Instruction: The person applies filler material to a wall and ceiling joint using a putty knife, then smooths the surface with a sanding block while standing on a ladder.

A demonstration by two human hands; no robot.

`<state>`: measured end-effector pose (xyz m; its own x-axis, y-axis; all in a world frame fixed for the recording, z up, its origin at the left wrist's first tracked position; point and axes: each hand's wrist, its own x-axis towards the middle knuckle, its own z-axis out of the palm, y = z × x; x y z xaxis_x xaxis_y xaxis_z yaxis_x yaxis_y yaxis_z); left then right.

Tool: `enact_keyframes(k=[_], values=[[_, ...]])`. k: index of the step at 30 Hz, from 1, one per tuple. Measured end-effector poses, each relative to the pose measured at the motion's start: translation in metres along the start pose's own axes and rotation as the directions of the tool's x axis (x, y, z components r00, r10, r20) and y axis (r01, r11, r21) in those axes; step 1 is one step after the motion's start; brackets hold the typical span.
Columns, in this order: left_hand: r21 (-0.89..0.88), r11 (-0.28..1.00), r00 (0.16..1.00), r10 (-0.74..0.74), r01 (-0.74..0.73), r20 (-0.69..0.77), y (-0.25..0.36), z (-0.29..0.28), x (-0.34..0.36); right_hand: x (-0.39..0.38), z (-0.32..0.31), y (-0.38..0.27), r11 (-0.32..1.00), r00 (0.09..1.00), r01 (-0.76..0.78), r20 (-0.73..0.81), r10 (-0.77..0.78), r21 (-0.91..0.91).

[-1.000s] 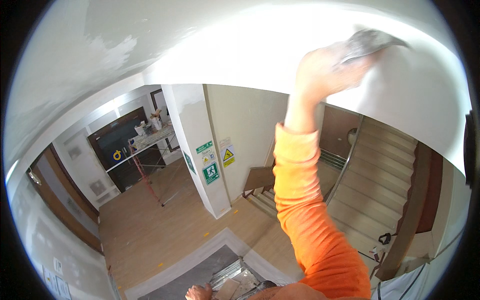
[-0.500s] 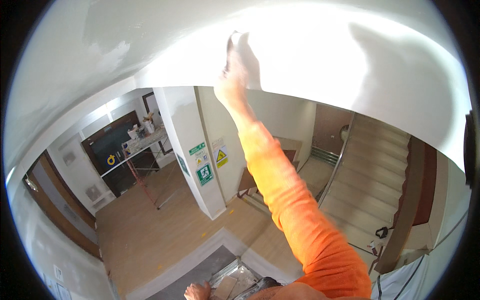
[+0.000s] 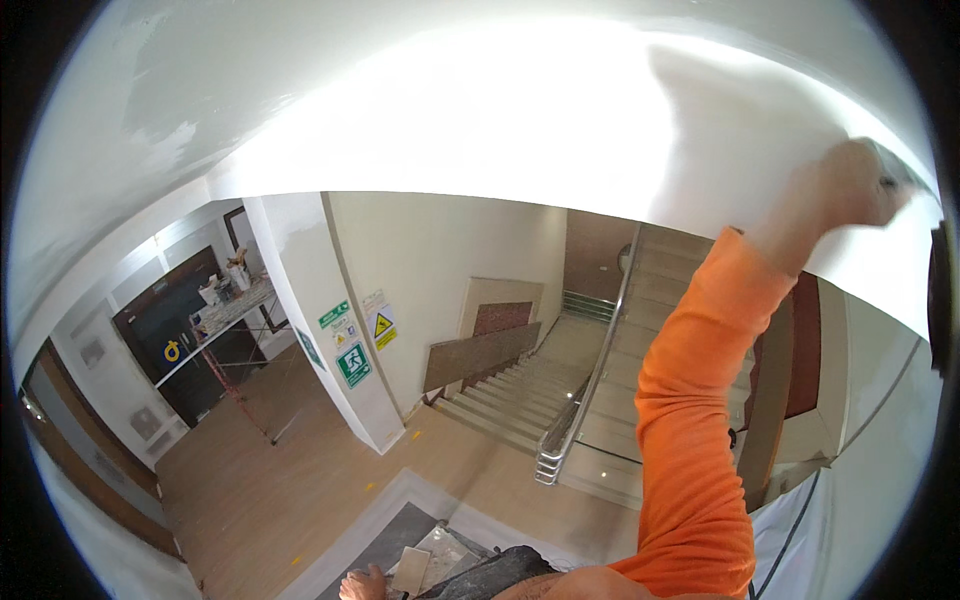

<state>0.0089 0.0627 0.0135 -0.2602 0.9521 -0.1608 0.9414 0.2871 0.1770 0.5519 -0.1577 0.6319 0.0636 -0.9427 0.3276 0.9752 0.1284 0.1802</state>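
One white ceiling [image 3: 480, 110] spans the whole upper part of the view, smooth and brightly lit in the middle with a rougher grey patch toward its left. Below it lie one staircase [image 3: 560, 380] with one metal handrail [image 3: 590, 380], and one wooden floor [image 3: 250, 480] with a single red-legged scaffold [image 3: 235, 330] standing on it, cluttered on top. One square white column [image 3: 320, 320] carries two green signs and one yellow triangular sign. One arm in an orange sleeve [image 3: 690, 420] rises from the lower edge to the right hand [image 3: 835, 195], which is raised against the ceiling at the far right. That hand's fingers are curled tight around the handle of one flat trowel [image 3: 905, 170], whose grey blade juts out past the knuckles to the right and lies flat against the ceiling surface. The left hand [image 3: 362, 583] shows only partly at the bottom edge, beside a pale slab; whether it grips anything cannot be told.
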Motion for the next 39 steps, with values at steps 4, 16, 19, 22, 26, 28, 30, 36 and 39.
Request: enact_keyframes(k=[4, 16, 19, 22, 26, 28, 30, 36, 39], values=[[0.181, 0.864, 0.878, 0.479, -0.470, -0.005, -0.054, 0.057, 0.030, 0.006, 0.022, 0.045, 0.918, 0.972, 0.235, 0.079, -0.222, -0.319], [0.103, 0.978, 0.982, 0.175, -0.182, 0.069, -0.001, -0.024, -0.015, -0.282, 0.112, -0.051, 0.995, 0.973, -0.066, 0.215, 0.081, -0.075], [0.212, 0.946, 0.968, 0.251, -0.244, -0.008, -0.015, 0.017, 0.002, -0.370, 0.099, -0.076, 0.822, 0.630, -0.569, 0.646, 0.431, 0.006], [0.185, 0.946, 0.963, 0.269, -0.266, 0.008, -0.025, 0.027, 0.014, -0.353, 0.067, -0.099, 0.976, 0.816, -0.214, 0.543, 0.201, -0.039], [0.149, 0.969, 0.959, 0.158, -0.197, 0.235, -0.014, -0.006, 0.003, -0.237, 0.014, -0.078, 0.974, 0.873, 0.037, 0.481, 0.077, -0.222], [0.175, 0.930, 0.944, 0.304, -0.324, 0.130, -0.023, 0.019, 0.009, -0.152, 0.014, -0.082, 0.969, 0.897, -0.180, 0.375, 0.233, -0.172], [0.258, 0.863, 0.897, 0.439, -0.435, 0.045, -0.037, 0.040, 0.010, -0.120, 0.025, -0.085, 0.928, 0.881, -0.360, 0.295, 0.371, -0.093], [0.233, 0.908, 0.936, 0.348, -0.348, 0.046, -0.026, 0.030, 0.009, -0.176, 0.073, -0.024, 0.956, 0.956, 0.205, 0.251, -0.150, -0.210], [0.171, 0.959, 0.973, 0.216, -0.228, 0.084, -0.013, 0.015, 0.011, -0.246, 0.086, -0.042, 0.996, 0.943, 0.020, 0.332, 0.011, -0.089]])
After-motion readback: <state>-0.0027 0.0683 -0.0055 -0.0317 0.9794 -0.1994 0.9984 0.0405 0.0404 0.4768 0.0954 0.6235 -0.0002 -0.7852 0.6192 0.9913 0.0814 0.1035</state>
